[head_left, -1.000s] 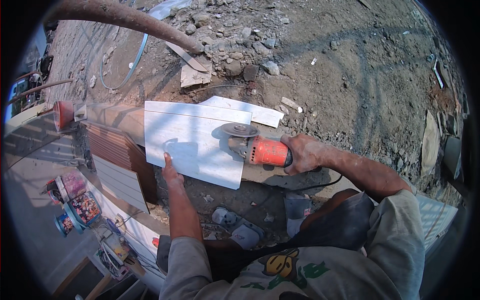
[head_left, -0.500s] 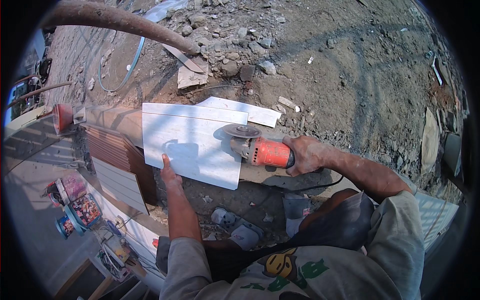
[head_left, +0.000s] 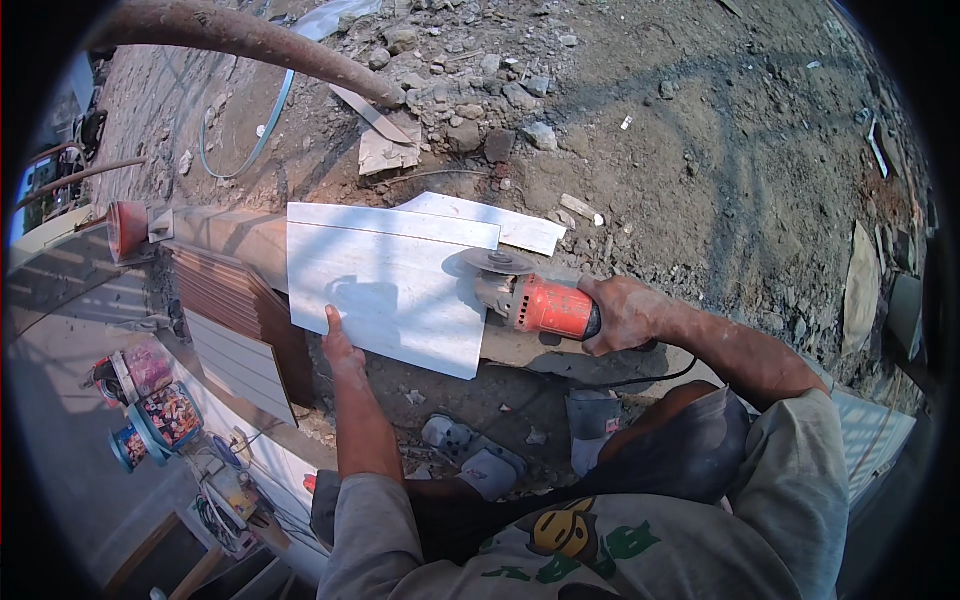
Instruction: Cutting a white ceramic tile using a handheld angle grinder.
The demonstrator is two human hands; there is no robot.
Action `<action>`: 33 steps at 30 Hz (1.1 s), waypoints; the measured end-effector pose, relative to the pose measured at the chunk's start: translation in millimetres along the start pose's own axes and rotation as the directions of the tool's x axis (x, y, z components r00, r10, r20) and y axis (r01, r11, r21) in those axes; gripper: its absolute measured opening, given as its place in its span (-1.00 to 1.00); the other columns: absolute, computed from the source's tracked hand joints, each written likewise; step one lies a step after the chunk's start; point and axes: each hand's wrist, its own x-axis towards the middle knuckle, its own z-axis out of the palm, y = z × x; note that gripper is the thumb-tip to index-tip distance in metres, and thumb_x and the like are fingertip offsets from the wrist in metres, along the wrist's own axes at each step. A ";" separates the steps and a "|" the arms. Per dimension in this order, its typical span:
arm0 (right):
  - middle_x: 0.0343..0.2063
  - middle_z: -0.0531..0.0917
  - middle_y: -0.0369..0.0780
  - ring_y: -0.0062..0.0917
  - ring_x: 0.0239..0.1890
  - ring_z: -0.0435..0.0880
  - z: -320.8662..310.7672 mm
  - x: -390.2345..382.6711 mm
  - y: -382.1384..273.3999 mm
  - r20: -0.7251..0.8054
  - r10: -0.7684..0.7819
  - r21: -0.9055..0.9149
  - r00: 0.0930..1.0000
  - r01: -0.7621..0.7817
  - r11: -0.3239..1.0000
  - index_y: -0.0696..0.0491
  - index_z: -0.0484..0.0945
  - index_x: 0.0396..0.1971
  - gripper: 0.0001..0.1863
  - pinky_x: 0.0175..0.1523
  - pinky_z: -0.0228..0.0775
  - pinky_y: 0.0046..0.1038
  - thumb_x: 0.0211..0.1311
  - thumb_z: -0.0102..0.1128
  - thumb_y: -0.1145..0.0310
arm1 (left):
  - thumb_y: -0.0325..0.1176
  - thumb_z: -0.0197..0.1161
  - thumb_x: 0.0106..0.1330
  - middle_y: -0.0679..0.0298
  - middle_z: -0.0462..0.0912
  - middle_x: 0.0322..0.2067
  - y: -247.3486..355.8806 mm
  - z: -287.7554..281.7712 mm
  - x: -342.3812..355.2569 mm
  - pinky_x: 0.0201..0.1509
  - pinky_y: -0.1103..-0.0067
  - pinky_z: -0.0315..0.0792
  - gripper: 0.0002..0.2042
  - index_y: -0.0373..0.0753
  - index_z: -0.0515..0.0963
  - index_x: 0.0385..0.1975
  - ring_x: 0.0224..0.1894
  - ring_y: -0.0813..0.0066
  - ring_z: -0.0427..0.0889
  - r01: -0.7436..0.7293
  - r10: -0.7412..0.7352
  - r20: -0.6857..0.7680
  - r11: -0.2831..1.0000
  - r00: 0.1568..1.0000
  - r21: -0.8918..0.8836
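A white tile [head_left: 385, 290] with a thin line near its far edge lies in front of me. My left hand [head_left: 342, 345] grips its near edge, thumb on top and the other fingers hidden beneath. My right hand [head_left: 625, 315] is wrapped round the rear of a red angle grinder [head_left: 555, 308]. The grinder's disc [head_left: 497, 262] sits at the tile's right edge, close to the right end of the line; whether it touches the tile I cannot tell. Behind the tile lies another white tile piece [head_left: 530, 236]. A black cord [head_left: 640, 381] trails from the grinder toward me.
Brown ribbed panels [head_left: 225, 305] and a pale striped tile [head_left: 240, 365] lean at the left. Buckets of rubble [head_left: 168, 415] stand farther left. A rusty pipe [head_left: 250, 40] crosses the far left. Stones [head_left: 540, 135] litter the dirt beyond. My feet [head_left: 480, 460] are close below the tile.
The grinder in my right hand has shifted slightly to the right along the tile's far right corner. My left hand keeps its hold on the near edge.
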 end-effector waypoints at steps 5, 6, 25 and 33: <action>-0.31 0.62 0.05 -0.06 -0.13 0.61 -2.8 -1.9 -6.3 -0.007 -0.022 0.010 1.000 0.022 1.000 0.17 0.41 -0.09 -0.35 -0.02 0.43 -0.18 -0.23 0.36 0.16 | -0.07 0.45 0.11 0.01 0.50 0.02 2.4 -3.0 1.8 0.04 0.18 0.52 -0.26 -0.49 0.31 0.14 -0.05 0.15 0.58 -0.024 0.026 0.034 0.999 0.999 -0.043; -0.30 0.62 0.05 -0.06 -0.13 0.61 -5.0 -3.4 -9.5 0.006 -0.003 0.011 1.000 0.003 1.000 0.17 0.41 -0.09 -0.35 -0.02 0.43 -0.18 -0.24 0.36 0.15 | -0.07 0.45 0.11 0.01 0.50 0.02 4.2 -5.9 2.9 0.04 0.18 0.52 -0.26 -0.49 0.31 0.14 -0.05 0.15 0.58 -0.030 0.031 0.032 0.999 0.999 -0.045; -0.34 0.63 0.06 -0.04 -0.17 0.63 1.2 10.8 -21.4 -0.005 0.002 0.015 1.000 -0.002 1.000 0.20 0.39 -0.07 -0.32 -0.04 0.46 -0.18 -0.23 0.37 0.15 | -0.13 0.42 0.15 0.00 0.50 0.03 9.4 -0.3 -4.1 0.08 0.18 0.52 -0.30 -0.46 0.29 0.16 -0.01 0.13 0.58 -0.068 0.068 0.005 0.998 0.998 0.001; -0.34 0.63 0.05 -0.05 -0.17 0.63 -0.8 15.7 -28.9 -0.008 0.009 0.008 1.000 -0.009 1.000 0.20 0.39 -0.07 -0.33 -0.03 0.45 -0.18 -0.22 0.35 0.15 | -0.20 0.38 0.20 0.01 0.50 0.03 14.5 8.1 -9.1 0.09 0.19 0.52 -0.37 -0.45 0.30 0.16 -0.01 0.14 0.58 -0.058 0.058 -0.021 0.998 0.998 -0.001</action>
